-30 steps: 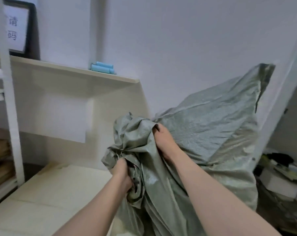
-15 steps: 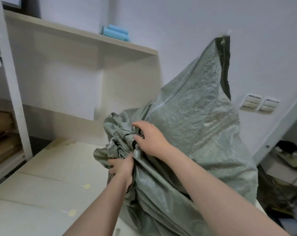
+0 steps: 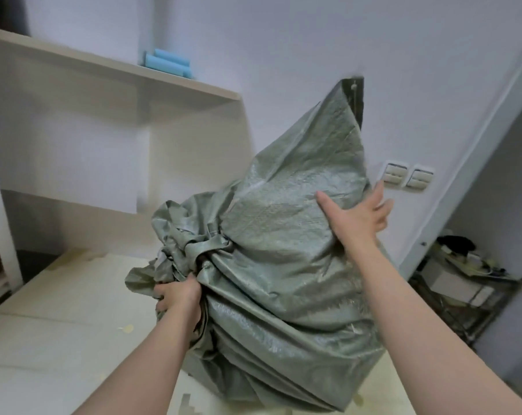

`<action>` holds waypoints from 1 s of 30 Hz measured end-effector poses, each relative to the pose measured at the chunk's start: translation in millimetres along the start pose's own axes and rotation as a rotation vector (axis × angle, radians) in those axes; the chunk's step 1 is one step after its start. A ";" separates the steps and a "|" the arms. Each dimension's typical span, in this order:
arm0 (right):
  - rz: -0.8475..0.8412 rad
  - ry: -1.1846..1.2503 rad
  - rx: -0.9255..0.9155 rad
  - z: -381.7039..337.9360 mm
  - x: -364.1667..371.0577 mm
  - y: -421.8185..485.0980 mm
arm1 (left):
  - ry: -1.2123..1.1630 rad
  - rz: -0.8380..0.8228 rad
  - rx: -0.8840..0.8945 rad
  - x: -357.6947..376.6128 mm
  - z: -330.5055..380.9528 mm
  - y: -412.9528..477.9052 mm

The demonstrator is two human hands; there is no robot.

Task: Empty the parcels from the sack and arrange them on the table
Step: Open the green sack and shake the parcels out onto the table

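- So there's a big grey-green woven sack (image 3: pixel 283 250) sitting on the pale table (image 3: pixel 59 339), near the right end of it. It's bulky and lumpy at the bottom, and one corner sticks way up toward the wall.
- The left hand (image 3: pixel 179 295) has its fingers curled tight into the bunched-up, crumpled neck of the sack, low on its left side and just above the tabletop. That's a proper fistful of fabric.
- The right hand (image 3: pixel 358 217) is up high on the sack's upper right side, palm flat against the material and fingers fanned apart. The thumb lies on the front face, and the other fingers reach past the sack's right edge.
- Those fingers are pretty blurry, so I honestly can't tell whether the tips hook round behind the edge or just float beside it.
- The sack's mouth is all twisted folds facing left, toward the open stretch of table.
- The table surface has a few yellowish patches and specks on it, left of the sack.
- Behind that there's a cream shelf (image 3: pixel 104 67) fixed to the white wall, with a small stack of light blue rolls (image 3: pixel 168 62) lying on top.
- Two wall switches (image 3: pixel 406 176) sit side by side on the wall, just right of the raised hand.
- Far right, lower down, there's a dark wire rack (image 3: pixel 463 295) with some cluttered stuff on it, well apart from the table.
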State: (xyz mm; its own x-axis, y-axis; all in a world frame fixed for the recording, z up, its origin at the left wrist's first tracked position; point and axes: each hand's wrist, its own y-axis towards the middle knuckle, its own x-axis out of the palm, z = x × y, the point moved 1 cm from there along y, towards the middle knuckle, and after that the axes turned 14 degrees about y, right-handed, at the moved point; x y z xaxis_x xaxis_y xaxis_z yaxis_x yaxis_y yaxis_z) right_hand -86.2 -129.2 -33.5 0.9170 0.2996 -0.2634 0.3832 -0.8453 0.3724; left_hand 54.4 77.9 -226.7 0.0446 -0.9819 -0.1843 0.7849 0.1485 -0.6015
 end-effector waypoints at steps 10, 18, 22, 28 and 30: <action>0.058 0.286 -0.121 -1.3 35.4 -29.7 | -0.324 -0.220 0.151 -9.2 -21.7 7.7; -0.062 0.625 -0.255 -32.7 33.2 -43.1 | -0.377 -0.413 0.231 15.1 -11.1 -16.5; -0.232 0.690 -0.431 -69.1 31.5 -41.5 | -0.461 -0.526 0.151 37.7 -5.6 -45.5; -0.661 0.498 -0.539 -66.4 62.9 -54.5 | -0.623 -0.678 -0.090 81.8 -26.3 -54.4; -0.784 0.364 -0.492 -46.1 81.4 -52.9 | -0.611 -0.745 -0.152 84.8 -38.8 -51.7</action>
State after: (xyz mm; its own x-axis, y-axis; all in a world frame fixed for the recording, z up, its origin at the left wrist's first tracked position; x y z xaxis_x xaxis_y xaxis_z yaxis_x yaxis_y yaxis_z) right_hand -26.7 -39.7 -33.7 0.3307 0.8825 -0.3345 0.8233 -0.0966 0.5593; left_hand -6.4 -8.4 -241.4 -0.0842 -0.7160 0.6930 0.6558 -0.5634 -0.5025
